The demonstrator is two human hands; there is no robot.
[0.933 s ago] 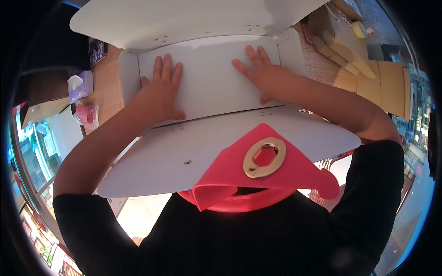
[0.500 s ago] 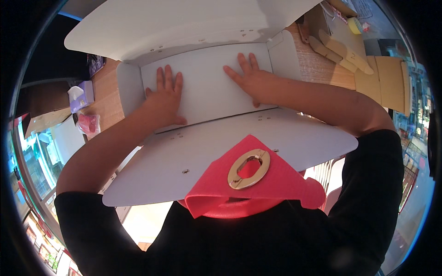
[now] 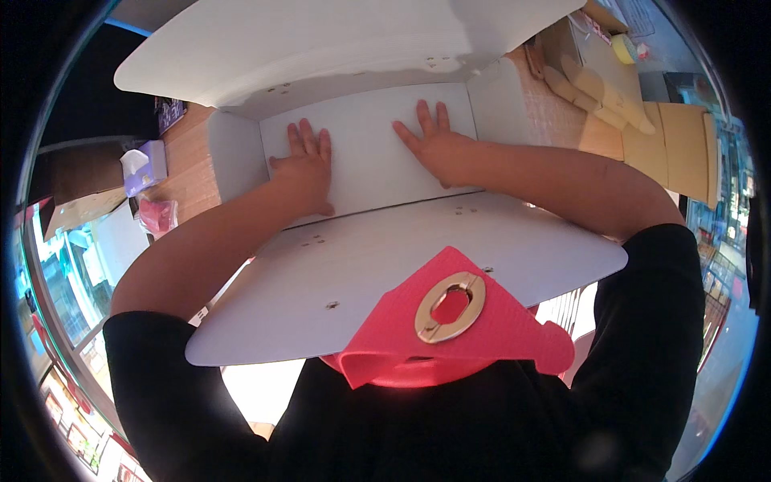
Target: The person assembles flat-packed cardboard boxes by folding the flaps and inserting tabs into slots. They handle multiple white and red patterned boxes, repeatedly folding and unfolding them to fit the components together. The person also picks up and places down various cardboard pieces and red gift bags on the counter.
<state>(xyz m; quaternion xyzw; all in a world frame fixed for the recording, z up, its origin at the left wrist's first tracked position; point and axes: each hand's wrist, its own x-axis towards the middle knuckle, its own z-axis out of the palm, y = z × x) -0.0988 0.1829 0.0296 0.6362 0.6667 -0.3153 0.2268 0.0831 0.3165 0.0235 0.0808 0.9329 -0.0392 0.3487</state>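
Observation:
A large white cardboard box (image 3: 365, 165) lies in front of me with its wide flaps folded out. Both palms press down on its floor, fingers spread. My left hand (image 3: 305, 175) is near the left end, its thumb by the near fold line. Toward the right end rests my right hand (image 3: 443, 151), and neither hand grips anything. The far flap (image 3: 345, 44) rises beyond them; the near flap (image 3: 385, 237) slopes toward my body and has small slots. Short side walls (image 3: 234, 157) stand at both ends. A red pointed piece (image 3: 389, 321) with a gold oval ring (image 3: 424, 312) overlaps the near flap by my chest.
The box sits on a wooden table (image 3: 186, 181). To its left are a purple tissue box (image 3: 146, 170) and a red item in clear plastic (image 3: 157, 215). Brown cardboard pieces (image 3: 666, 149) and a yellow tape roll (image 3: 623, 50) lie on the right.
My left hand has shifted slightly right and away from me, while my right hand stays nearly in place. The left wall shows more of its inner face, and the red piece has moved slightly right.

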